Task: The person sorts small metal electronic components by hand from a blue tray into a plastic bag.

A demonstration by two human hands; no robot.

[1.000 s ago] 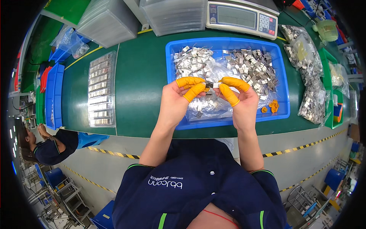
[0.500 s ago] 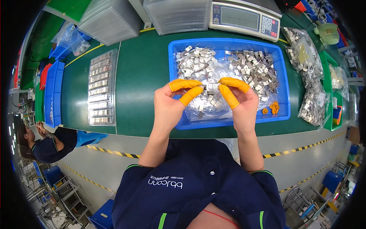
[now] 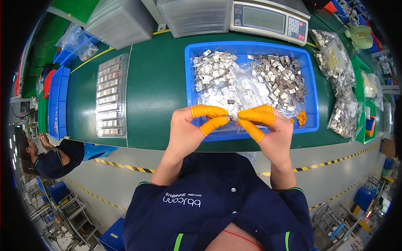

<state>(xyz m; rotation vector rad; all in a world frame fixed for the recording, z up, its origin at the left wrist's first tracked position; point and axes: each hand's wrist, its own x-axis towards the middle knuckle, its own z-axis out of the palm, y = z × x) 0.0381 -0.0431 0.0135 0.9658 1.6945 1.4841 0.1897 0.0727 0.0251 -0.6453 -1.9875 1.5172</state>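
Note:
Over the near edge of a blue tray (image 3: pixel 252 45), both my hands pinch one small silvery part (image 3: pixel 233 119) between them. My left hand (image 3: pixel 184 131) grips its left end with thumb and forefinger; my right hand (image 3: pixel 278 136) has the other end. Yellow finger cots cover the gripping fingertips, which hide most of the part, so its exact kind is unclear. Inside the tray, a heap of small white-silver metal parts (image 3: pixel 215 69) lies left and a greyer heap with thin leads (image 3: pixel 281 79) right. A clear plastic bag (image 3: pixel 251 85) lies between them.
Several loose finger cots (image 3: pixel 301 117) sit in the tray's right corner. Left on the green table is a clear compartment tray (image 3: pixel 112 98) of parts. Behind stand stacked clear trays (image 3: pixel 194 19) and a scale (image 3: pixel 268 21). Bagged parts (image 3: pixel 341 104) lie right. A person (image 3: pixel 58 157) sits far left.
Both hands have come nearer to me, lowering the held part toward the tray's front edge. The part is turned and more hidden by the fingertips, and my right hand has shifted rightward.

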